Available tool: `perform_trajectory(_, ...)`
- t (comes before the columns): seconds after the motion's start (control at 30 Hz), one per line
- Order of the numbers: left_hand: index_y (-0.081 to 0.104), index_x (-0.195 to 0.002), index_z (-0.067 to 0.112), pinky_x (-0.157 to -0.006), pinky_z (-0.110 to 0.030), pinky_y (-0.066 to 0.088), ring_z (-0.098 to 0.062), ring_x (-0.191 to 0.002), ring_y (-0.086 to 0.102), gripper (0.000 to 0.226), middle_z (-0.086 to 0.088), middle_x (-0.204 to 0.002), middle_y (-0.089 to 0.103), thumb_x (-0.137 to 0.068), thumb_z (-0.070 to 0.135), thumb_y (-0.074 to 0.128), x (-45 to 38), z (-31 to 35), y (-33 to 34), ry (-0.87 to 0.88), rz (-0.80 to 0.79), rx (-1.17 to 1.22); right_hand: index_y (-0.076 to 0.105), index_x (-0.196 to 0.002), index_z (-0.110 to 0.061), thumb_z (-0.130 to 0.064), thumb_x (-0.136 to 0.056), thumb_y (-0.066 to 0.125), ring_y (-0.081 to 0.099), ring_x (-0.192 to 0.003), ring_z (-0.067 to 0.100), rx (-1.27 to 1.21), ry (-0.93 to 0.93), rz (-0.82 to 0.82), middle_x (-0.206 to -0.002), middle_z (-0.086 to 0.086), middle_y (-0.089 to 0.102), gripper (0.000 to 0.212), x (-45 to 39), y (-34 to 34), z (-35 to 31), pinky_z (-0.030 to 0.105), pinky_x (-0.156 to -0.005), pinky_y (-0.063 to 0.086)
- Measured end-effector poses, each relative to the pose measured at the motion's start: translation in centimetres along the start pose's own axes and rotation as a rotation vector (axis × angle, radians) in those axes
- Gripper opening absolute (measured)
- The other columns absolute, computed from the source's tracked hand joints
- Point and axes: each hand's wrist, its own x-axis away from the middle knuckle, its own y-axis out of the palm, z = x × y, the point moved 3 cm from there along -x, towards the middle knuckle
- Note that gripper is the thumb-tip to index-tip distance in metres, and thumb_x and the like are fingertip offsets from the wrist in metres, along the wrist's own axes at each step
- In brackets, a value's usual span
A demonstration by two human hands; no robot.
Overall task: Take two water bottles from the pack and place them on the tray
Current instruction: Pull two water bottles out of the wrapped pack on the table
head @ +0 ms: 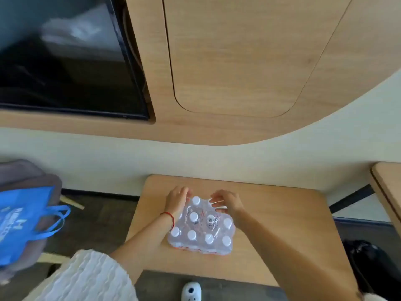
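Note:
A shrink-wrapped pack of water bottles (pixel 201 232) with white caps stands on a small wooden table (pixel 282 224). Both hands work at the pack's far edge. My left hand (pixel 176 199) pinches the clear wrap at the far left corner, beside one bottle cap (pixel 196 200) that pokes up there. My right hand (pixel 226 203) grips the wrap at the far right and stretches it, so the film pulls up into strands. No tray is in view.
A blue tote bag (pixel 26 224) lies on a grey seat at the left. A dark screen (pixel 65 61) hangs on the wood wall panel. Another table edge (pixel 388 187) shows at the right, a black bag (pixel 368 263) on the floor below it, and a white shoe (pixel 191 292) near me.

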Motion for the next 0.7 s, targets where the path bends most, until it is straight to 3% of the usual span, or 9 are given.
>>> perform_trajectory(0.13,0.063,-0.099,0.008,-0.079,-0.026,0.04,-0.021,-0.091,0.056,0.015,-0.01,-0.102,0.065,-0.087,0.011,0.056,-1.3,-6.2,0.4,-0.03,0.019,-0.199,0.07,-0.079,-0.007,-0.008,-0.086,0.05,0.057,-0.072,0.02,0.2,0.064,-0.012,-0.078,0.008,0.068,0.021,-3.1,1.3,4.3,0.027,-0.067,0.046)
perform_trajectory(0.27,0.052,-0.123,0.005,-0.1,-0.036,0.04,-0.03,-0.122,0.046,0.047,-0.015,-0.127,0.054,-0.078,0.012,0.064,-3.4,-10.7,1.8,0.092,-0.051,-0.503,0.065,-0.112,-0.006,-0.007,-0.087,0.055,0.06,-0.103,0.024,0.704,-0.137,-0.024,-0.118,0.011,0.067,0.027,-6.5,2.6,7.2,0.032,-0.092,0.048)
perform_trajectory(0.37,0.016,-0.146,0.018,-0.118,-0.043,0.018,-0.029,-0.145,0.009,0.09,-0.011,-0.156,0.016,-0.076,0.038,0.069,-4.2,-13.5,3.0,0.091,-0.136,-0.769,0.053,-0.126,-0.011,-0.01,-0.087,0.055,0.046,-0.123,0.027,1.126,-0.294,-0.135,-0.131,0.008,0.058,0.04,-8.3,3.4,9.0,0.037,-0.102,0.041)
perform_trajectory(0.43,-0.003,-0.147,0.022,-0.12,-0.045,0.005,-0.03,-0.145,-0.012,0.106,-0.012,-0.158,-0.008,-0.073,0.049,0.069,-4.7,-14.8,3.5,0.077,-0.145,-0.836,0.049,-0.126,-0.01,-0.01,-0.087,0.054,0.041,-0.124,0.028,1.304,-0.332,-0.225,-0.131,0.009,0.055,0.04,-8.9,3.9,10.0,0.038,-0.105,0.034)
perform_trajectory(0.5,-0.01,-0.145,0.022,-0.119,-0.046,0.0,-0.033,-0.143,-0.019,0.114,-0.013,-0.157,-0.016,-0.07,0.054,0.069,-5.0,-15.3,3.7,0.067,-0.142,-0.868,0.05,-0.124,-0.008,-0.005,-0.088,0.053,0.042,-0.122,0.029,1.343,-0.371,-0.24,-0.13,0.012,0.056,0.037,-9.2,4.1,10.4,0.039,-0.106,0.032)
perform_trajectory(0.6,-0.016,-0.143,0.019,-0.119,-0.046,-0.003,-0.034,-0.142,-0.021,0.118,-0.015,-0.156,-0.02,-0.07,0.055,0.069,-5.0,-15.4,3.7,0.069,-0.142,-0.929,0.059,-0.12,-0.007,0.001,-0.089,0.05,0.05,-0.117,0.028,1.172,-0.425,-0.218,-0.124,0.014,0.061,0.034,-8.7,3.6,9.6,0.038,-0.104,0.036)
perform_trajectory(0.7,-0.022,-0.14,0.019,-0.118,-0.046,-0.003,-0.036,-0.141,-0.023,0.118,-0.015,-0.154,-0.025,-0.072,0.053,0.068,-5.0,-15.1,3.8,0.048,-0.159,-0.972,0.07,-0.09,-0.001,0.004,-0.081,0.058,0.06,-0.091,0.033,0.945,-0.468,-0.254,-0.1,0.02,0.064,0.016,-7.3,1.3,8.4,0.033,-0.078,0.045)
